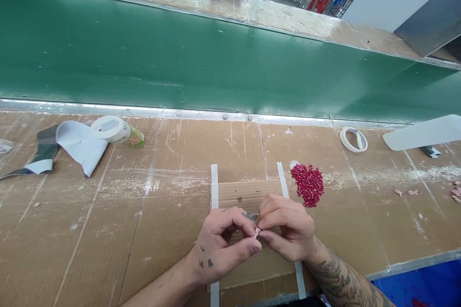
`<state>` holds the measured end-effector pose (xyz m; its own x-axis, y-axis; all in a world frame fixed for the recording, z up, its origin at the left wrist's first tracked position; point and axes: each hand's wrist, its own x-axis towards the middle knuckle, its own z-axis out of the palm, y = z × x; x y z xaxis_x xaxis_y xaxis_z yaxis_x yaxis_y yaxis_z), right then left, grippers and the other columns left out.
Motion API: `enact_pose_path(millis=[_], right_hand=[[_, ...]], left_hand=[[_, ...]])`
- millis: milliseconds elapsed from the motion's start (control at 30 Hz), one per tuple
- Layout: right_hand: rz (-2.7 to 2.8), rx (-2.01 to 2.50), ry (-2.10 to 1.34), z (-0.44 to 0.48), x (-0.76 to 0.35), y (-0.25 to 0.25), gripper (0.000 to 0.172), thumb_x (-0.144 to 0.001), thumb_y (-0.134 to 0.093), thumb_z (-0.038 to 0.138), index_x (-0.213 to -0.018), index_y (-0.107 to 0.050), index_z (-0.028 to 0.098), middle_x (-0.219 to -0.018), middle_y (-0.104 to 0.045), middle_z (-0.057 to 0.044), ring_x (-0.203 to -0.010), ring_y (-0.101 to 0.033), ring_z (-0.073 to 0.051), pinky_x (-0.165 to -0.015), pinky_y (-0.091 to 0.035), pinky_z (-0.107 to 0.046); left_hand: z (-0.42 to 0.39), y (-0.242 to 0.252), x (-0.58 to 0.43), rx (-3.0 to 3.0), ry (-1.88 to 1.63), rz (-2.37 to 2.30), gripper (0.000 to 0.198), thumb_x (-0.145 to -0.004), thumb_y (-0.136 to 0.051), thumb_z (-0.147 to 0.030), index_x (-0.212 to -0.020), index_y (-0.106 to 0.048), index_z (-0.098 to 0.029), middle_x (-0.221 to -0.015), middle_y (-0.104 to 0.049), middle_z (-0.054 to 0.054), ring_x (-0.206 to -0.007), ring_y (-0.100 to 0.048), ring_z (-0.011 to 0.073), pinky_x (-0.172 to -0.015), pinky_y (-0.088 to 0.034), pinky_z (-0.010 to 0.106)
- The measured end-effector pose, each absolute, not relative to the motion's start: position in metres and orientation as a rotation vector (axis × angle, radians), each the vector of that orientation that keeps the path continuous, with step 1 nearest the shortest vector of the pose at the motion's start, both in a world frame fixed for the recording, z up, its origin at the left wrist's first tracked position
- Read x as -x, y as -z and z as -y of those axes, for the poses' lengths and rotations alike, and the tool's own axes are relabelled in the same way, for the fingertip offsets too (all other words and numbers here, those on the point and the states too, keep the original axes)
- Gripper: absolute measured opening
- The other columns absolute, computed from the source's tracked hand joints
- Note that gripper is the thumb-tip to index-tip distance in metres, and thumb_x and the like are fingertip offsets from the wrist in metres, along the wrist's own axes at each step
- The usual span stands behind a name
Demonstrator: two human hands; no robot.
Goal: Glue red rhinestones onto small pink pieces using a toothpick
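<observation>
Between the fingertips of both hands is a small pale pink piece (257, 233), mostly covered by the fingers. My left hand (226, 242) pinches it from the left with thumb and forefinger. From the right, my right hand (286, 225) closes thumb and fingers at the piece's other side; whether a tiny part sits in that pinch is too small to tell. Both hands are over a ribbed cardboard sheet (248, 194) taped down along its sides. A pile of shiny dark red beads (308, 184) lies just beyond my right hand.
A tape roll (353, 139) and a white sheet (425, 132) lie at the back right. Several pink pieces (406, 193) are scattered at right. A paper cup (117, 131) lies on its side beside white cloth (81, 144) at left. A green wall (216, 67) runs behind the table.
</observation>
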<state>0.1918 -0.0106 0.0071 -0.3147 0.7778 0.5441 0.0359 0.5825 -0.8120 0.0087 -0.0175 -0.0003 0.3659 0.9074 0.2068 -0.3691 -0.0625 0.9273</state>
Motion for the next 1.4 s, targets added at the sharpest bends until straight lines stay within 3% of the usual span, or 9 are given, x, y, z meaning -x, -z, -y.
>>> enact_pose_path(millis=[400, 1400], right_hand=[[1.719, 0.647, -0.918, 0.0100, -0.1914, -0.0078, 0.007, -0.096, -0.065, 0.022, -0.095, -0.069, 0.016, -0.071, -0.067, -0.005, -0.066, -0.062, -0.014, -0.062, -0.054, -0.026], [1.711, 0.632, -0.889, 0.0121, -0.1879, -0.0064, 0.009, -0.096, -0.062, 0.023, -0.092, -0.067, 0.017, -0.070, -0.067, -0.004, -0.066, -0.062, -0.014, -0.061, -0.054, -0.027]], left_hand=[[0.0143, -0.0027, -0.0089, -1.153, -1.150, -0.526, 0.012, -0.090, -0.076, -0.027, -0.083, -0.072, -0.018, -0.074, -0.075, 0.003, -0.067, -0.067, 0.0099, -0.068, -0.055, 0.017], [0.0148, -0.0044, -0.0098, -1.164, -1.128, -0.567, 0.020, -0.087, -0.079, -0.036, -0.077, -0.074, -0.020, -0.067, -0.073, 0.004, -0.059, -0.065, 0.0111, -0.060, -0.054, 0.018]])
